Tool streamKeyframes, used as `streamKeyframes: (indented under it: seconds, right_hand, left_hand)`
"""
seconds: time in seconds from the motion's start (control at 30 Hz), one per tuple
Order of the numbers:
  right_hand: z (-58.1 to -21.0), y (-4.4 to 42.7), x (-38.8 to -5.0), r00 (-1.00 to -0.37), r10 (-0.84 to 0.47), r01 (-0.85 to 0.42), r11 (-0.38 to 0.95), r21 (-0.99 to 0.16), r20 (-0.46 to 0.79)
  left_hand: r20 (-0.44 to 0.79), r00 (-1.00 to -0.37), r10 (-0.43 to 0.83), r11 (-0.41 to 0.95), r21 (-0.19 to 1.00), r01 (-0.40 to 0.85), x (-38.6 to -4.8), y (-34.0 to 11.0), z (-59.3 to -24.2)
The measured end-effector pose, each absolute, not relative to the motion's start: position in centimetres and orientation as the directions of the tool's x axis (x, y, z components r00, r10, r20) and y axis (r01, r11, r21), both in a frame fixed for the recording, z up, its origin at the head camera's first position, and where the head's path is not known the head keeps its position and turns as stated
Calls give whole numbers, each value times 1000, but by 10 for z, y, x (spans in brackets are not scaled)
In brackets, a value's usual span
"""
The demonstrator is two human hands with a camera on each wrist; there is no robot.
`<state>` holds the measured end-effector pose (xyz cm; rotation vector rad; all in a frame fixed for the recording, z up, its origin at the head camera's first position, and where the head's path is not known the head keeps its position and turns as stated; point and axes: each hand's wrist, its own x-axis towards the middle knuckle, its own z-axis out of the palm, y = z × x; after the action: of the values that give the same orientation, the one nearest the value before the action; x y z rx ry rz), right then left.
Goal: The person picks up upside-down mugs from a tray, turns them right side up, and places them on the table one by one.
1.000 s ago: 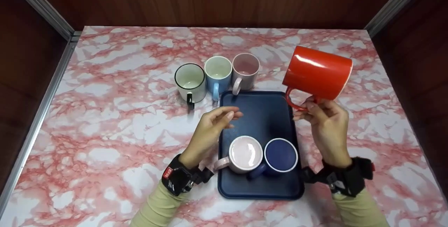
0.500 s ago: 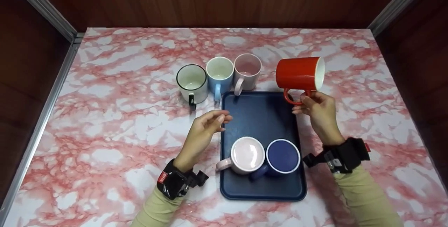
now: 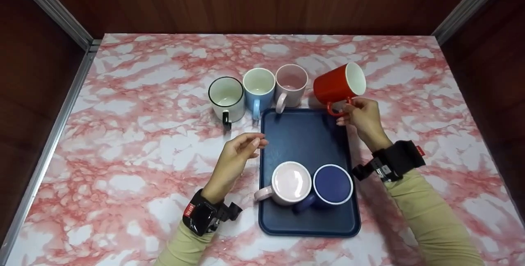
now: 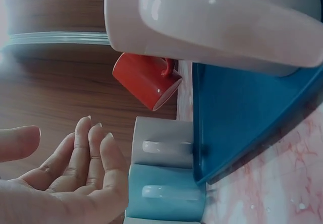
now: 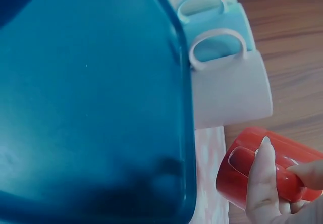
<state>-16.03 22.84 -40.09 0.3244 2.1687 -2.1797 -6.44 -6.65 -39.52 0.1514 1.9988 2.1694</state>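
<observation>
My right hand (image 3: 361, 116) pinches the handle of a red mug (image 3: 334, 85) beyond the tray's far right corner. Tilted, the mug has its white-lined mouth up and to the right; whether its base touches the table I cannot tell. In the right wrist view, thumb and fingers close on the handle of the red mug (image 5: 234, 183). My left hand (image 3: 233, 157) hovers by the tray's left edge, holding nothing, fingers loosely bent, as the left hand (image 4: 75, 178) also shows in the left wrist view. Left of the red mug stands a pale pink mug (image 3: 293, 83), upright.
A light blue mug (image 3: 260, 89) and a black-rimmed white mug (image 3: 227, 102) continue the row leftward. On the dark blue tray (image 3: 303, 135), a pink mug (image 3: 290, 182) and a navy mug (image 3: 332, 184) stand side by side near its front end. Brown panels wall the table.
The red mug has come left and lower, toward the row of mugs, and its mouth has turned upward. My left hand has drawn back slightly to the left.
</observation>
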Motion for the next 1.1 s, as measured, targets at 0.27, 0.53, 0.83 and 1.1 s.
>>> streamKeyframes:
  seconds: [0.27,0.53,0.83,1.1]
  right_hand:
    - [-408,224,-173,-971,118,215,63,-975,-207]
    - [-415,219,-179,-965,119,246,111,-963,-233]
    - [-416,212,-182,-974,107,218,221,-951,-199]
    - [-414,207,-184,-987,65,162,323,-932,-149]
  left_hand:
    - [-89,-977,196,-59,993,-102,-64,-68,-402]
    - [-103,-975,196,-53,992,-115,-63,-69,-406]
    - [-120,-974,193,-53,990,-132,-64,-69,-411]
    - [-117,-972,203,-28,992,-125,-67,-68,-416]
